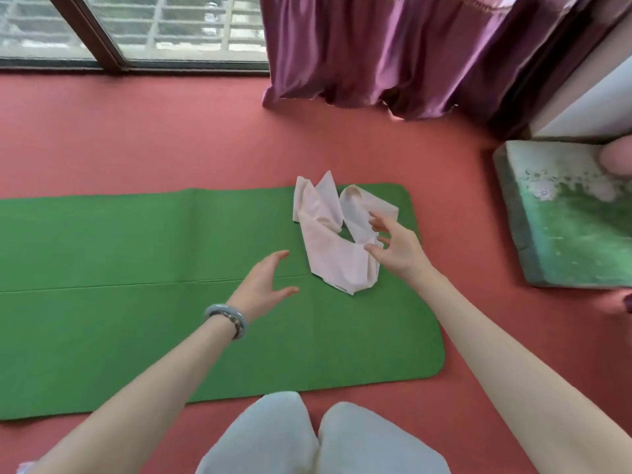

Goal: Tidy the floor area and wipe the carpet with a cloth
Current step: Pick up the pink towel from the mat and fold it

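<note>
My right grip [396,248] is hovering spread and empty over the right fold of the cloth [328,248]; whether it is touching cannot be told. My left grip [266,285], also spread and empty, is reaching in just left of it. The cloth is lying crumpled between them, lengthwise away from me, on the green mat [136,251] over the red carpet [171,131].

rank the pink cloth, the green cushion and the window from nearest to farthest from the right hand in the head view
1. pink cloth, just by the right hand
2. green cushion, off to the right
3. window, far upper left
</note>
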`<state>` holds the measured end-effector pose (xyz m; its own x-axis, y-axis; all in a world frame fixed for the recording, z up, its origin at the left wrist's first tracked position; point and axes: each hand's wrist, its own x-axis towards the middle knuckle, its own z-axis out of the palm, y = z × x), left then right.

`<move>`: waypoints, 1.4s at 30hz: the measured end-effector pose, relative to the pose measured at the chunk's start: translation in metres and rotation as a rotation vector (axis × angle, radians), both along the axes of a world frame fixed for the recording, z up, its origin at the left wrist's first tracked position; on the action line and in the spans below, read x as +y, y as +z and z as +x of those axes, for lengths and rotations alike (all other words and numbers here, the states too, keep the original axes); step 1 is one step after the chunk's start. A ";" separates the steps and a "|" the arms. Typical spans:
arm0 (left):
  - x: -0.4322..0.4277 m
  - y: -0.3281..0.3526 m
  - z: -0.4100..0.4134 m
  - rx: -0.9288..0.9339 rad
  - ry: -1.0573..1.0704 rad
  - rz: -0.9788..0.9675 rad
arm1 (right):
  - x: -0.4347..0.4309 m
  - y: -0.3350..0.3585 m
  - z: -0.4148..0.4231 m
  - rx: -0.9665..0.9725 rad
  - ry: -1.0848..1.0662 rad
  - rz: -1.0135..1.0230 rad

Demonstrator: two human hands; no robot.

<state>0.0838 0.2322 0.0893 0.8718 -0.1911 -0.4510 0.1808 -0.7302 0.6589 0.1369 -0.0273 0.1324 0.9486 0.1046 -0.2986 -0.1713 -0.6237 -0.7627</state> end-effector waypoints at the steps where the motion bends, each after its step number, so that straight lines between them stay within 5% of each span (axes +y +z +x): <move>1: -0.001 -0.027 0.009 -0.015 -0.034 0.024 | 0.001 -0.029 0.007 0.000 0.010 -0.018; 13: -0.035 -0.259 0.067 -0.290 -0.338 0.226 | -0.023 -0.266 0.053 0.036 0.027 -0.243; 24: -0.054 -0.308 0.061 -0.537 -0.458 0.366 | -0.009 -0.310 0.070 0.162 0.039 -0.528; 27: -0.052 -0.311 0.064 -0.614 -0.442 0.437 | -0.007 -0.305 0.066 0.164 0.049 -0.437; 31: -0.048 -0.306 0.060 -0.622 -0.281 0.337 | -0.004 -0.286 0.062 0.107 0.068 -0.223; 35: -0.033 -0.273 0.059 -0.525 0.109 0.095 | -0.004 -0.253 0.068 0.065 0.062 -0.075; 42: -0.009 -0.102 0.065 -0.261 0.579 -0.259 | 0.017 -0.096 0.059 0.102 0.078 0.039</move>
<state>0.1489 0.2234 -0.0124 0.9401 0.2651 -0.2144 0.3057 -0.3765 0.8745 0.1959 -0.0105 0.0364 0.9021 0.1898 -0.3875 -0.2015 -0.6086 -0.7674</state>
